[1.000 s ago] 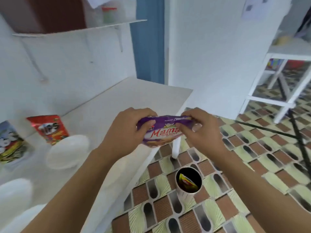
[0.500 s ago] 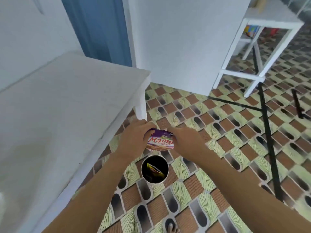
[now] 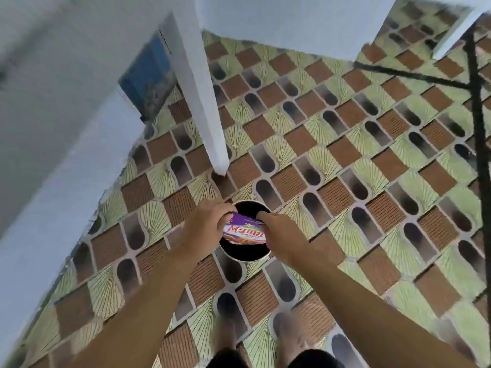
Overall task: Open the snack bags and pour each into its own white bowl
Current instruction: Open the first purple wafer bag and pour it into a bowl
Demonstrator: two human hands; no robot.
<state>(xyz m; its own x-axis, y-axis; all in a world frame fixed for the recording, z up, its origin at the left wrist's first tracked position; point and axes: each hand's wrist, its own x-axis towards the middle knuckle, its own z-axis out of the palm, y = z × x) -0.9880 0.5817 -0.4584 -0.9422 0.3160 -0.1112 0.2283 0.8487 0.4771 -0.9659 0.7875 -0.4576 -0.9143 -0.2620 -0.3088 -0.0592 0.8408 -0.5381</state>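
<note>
- So, fingertips first: our left fingers [image 3: 225,211] and right fingers [image 3: 261,215] are curled in and pinching the top edge of the purple snack bag [image 3: 244,232], one set at each corner. They're clamped on the seal, not spread.
- Our left hand [image 3: 206,224] and right hand [image 3: 279,232] sit either side of the packet, knuckles up. As far as we can tell they only grip that top strip.
- The bag hangs roughly upright with its front toward us, the red "Mama" lettering readable. We can't tell if the top is torn yet, because the fingers cover it.
- Right underneath is a round dark container [image 3: 243,257] standing on the patterned floor tiles [image 3: 345,181]. It looks like a bin to us. We reckon the bag is held over its mouth, not inside it.
- Further out, a white table leg [image 3: 204,102] lands just beyond the bin, and the table edge [image 3: 53,187] runs up the left side. No white bowl is in view.
- Step in hand, our guess: opening the bag, tearing the seal over the bin so the scrap drops in. Pouring hasn't started.
- What the next move needs: the two hands pulling opposite ways to rip the strip. The bag has to stay upright so no snacks go in the bin. Then it goes up to the table and into its own bowl.
</note>
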